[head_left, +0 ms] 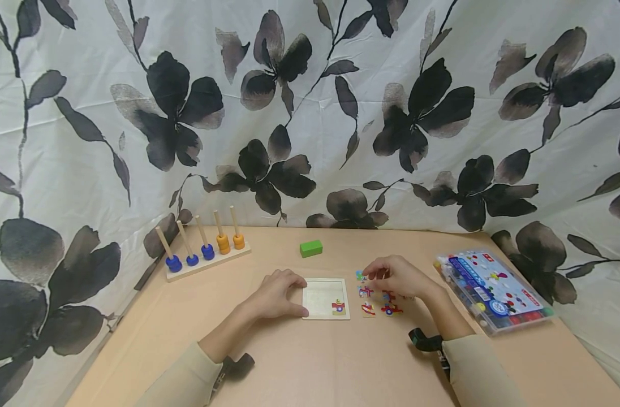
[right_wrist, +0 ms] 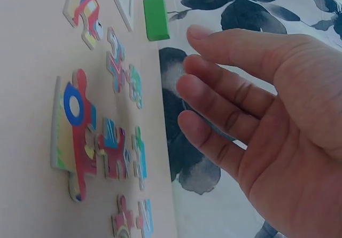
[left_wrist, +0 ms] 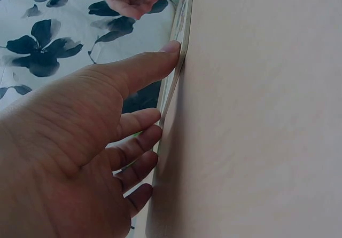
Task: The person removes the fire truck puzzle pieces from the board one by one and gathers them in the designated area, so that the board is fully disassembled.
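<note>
A shallow white puzzle tray (head_left: 326,299) lies on the table, with one colourful jigsaw piece (head_left: 338,307) in its lower right corner. At the tray's left side is my left hand (head_left: 275,294); in the left wrist view its thumb rests on the tray's rim and the loosely bent fingers touch the edge. Several jigsaw pieces (head_left: 390,308) are spread to the right of the tray. Over the far ones hovers my right hand (head_left: 395,275). The right wrist view shows that hand (right_wrist: 267,104) with bent, spread fingers and nothing between them, apart from the pieces.
Behind the tray sits a green block (head_left: 311,249). A peg stand (head_left: 208,261) with blue and orange rings occupies the back left. To the right lies a clear plastic box (head_left: 495,291) with a printed sheet. A floral cloth (head_left: 310,113) hangs behind the table.
</note>
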